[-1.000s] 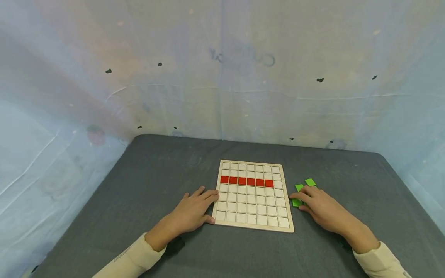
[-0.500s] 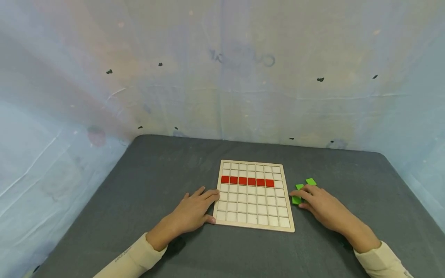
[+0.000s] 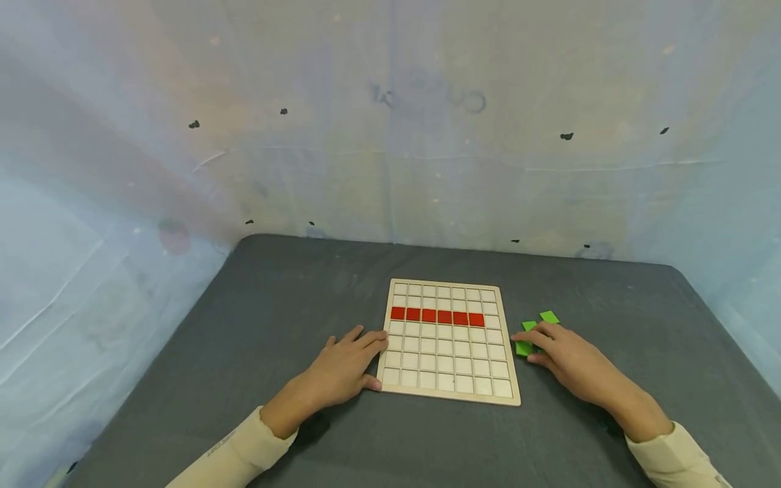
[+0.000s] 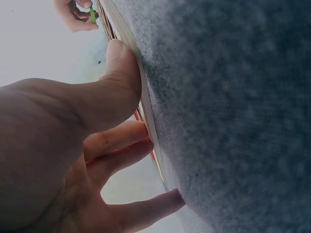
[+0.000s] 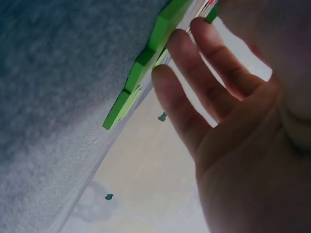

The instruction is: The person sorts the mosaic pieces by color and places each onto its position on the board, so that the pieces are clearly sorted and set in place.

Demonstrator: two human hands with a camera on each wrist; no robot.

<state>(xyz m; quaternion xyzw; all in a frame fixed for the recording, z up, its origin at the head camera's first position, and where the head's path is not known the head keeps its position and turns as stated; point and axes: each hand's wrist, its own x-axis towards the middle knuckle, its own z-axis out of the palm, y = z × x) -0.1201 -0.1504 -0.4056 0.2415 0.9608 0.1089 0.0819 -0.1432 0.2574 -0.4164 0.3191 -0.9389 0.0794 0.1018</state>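
A pale wooden board [image 3: 445, 348], gridded with square cells, lies flat on the dark grey desk [image 3: 305, 285], six red squares [image 3: 429, 316] lining its third row from the far side. The left hand [image 3: 342, 369], grip spread, touches its left edge; the right hand [image 3: 573, 362] pinches a bright green tile [image 4: 93, 14] near other green tiles [image 3: 549, 317].

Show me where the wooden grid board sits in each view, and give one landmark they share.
Head: wooden grid board below centre, slightly right, with a row of red tiles.
Left wrist: board edge-on, a thin strip slanting from the top, left of centre, towards the middle.
Right wrist: apparently just a sliver of board at the top edge, right of centre.
Shared landmark: the right hand, in all three.
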